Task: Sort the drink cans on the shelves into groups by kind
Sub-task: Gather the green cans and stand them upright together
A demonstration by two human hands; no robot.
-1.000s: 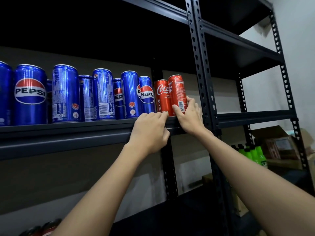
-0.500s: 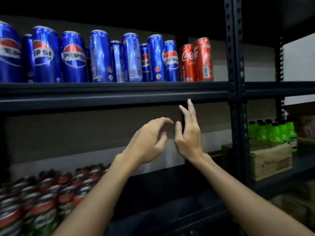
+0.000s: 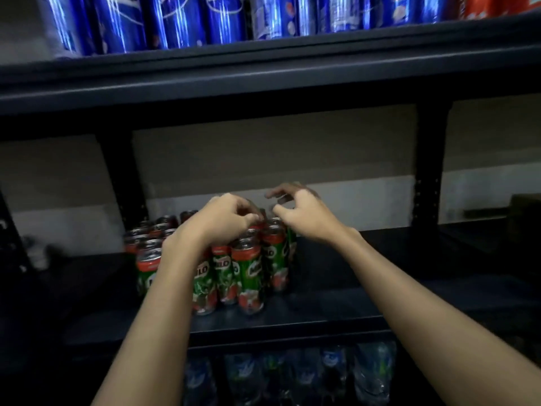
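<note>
A tight cluster of green and red Milo cans stands on the dark middle shelf. My left hand hovers over the cluster's middle with its fingers curled down onto a can top; blur hides whether it grips. My right hand arches over the back right cans, thumb and fingers apart, holding nothing. On the shelf above, a row of blue Pepsi cans runs to the right and ends at red Coca-Cola cans, cut off by the frame's top edge.
The upper shelf's thick front beam hangs low above my hands. A black upright post stands at the back right. Clear plastic bottles fill the level below. A dark box sits at the far right.
My view has dropped from the upper shelf to the middle one. Both hands left the Coca-Cola cans, came down and now reach over the Milo cans.
</note>
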